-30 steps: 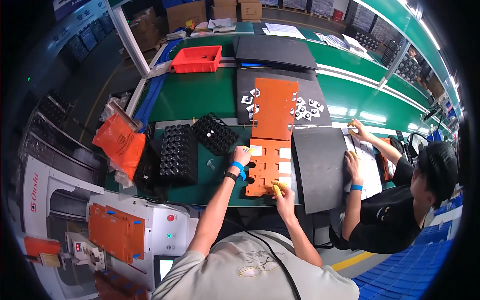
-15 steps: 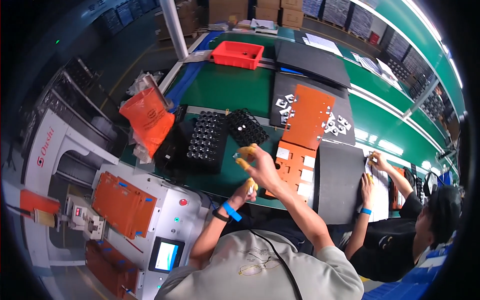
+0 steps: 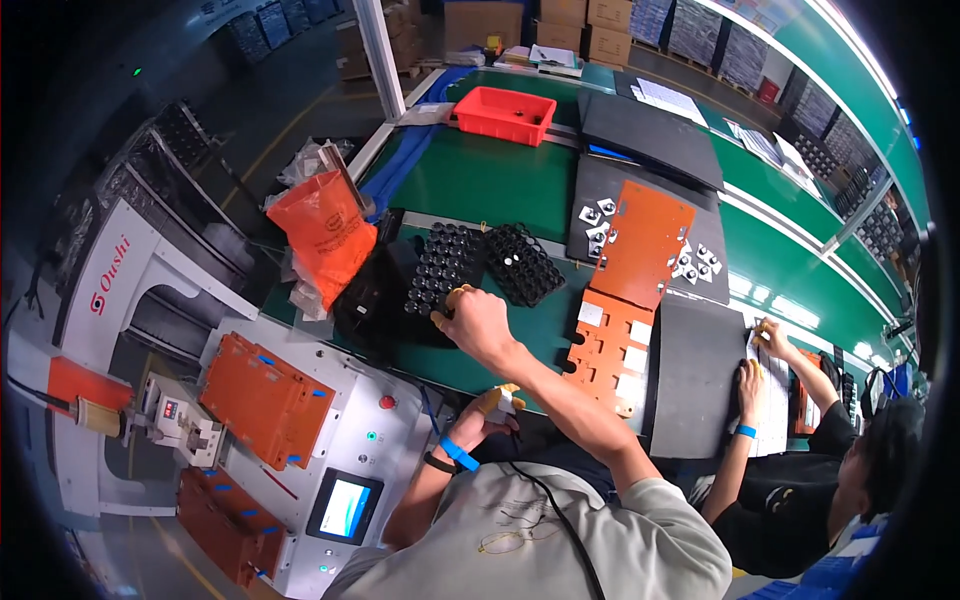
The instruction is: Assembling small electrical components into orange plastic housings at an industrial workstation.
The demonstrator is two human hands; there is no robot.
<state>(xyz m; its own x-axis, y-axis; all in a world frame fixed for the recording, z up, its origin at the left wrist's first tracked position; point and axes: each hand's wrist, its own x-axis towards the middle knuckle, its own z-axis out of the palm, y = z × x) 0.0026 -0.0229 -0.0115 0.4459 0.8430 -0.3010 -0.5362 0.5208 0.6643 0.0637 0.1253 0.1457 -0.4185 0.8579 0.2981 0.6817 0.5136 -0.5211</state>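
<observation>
My right hand (image 3: 474,324) reaches over the near edge of a black tray of round, shiny dark parts (image 3: 440,262). Its fingers are bent together, yellow finger covers on the tips, and whatever lies between them is hidden. Close to my body, my left hand (image 3: 482,420) is closed on a small white piece (image 3: 506,403). Beside the first tray sits a black openwork tray (image 3: 523,264) with a few pale spots in it. An orange fixture plate (image 3: 610,350) with white squares on it lies to the right, below a raised orange panel (image 3: 643,243).
At left stands a white press machine (image 3: 150,265) with orange plates (image 3: 265,395) and a lit screen (image 3: 345,507). An orange bag (image 3: 322,235) hangs by the bench corner. A red bin (image 3: 505,115) is farther back. A co-worker's hands (image 3: 760,360) work at right, beyond a dark mat (image 3: 700,375).
My right hand has moved left and down onto the near edge of the tray of round parts. My left hand stays near my body, its white piece now showing more. The view has shifted slightly.
</observation>
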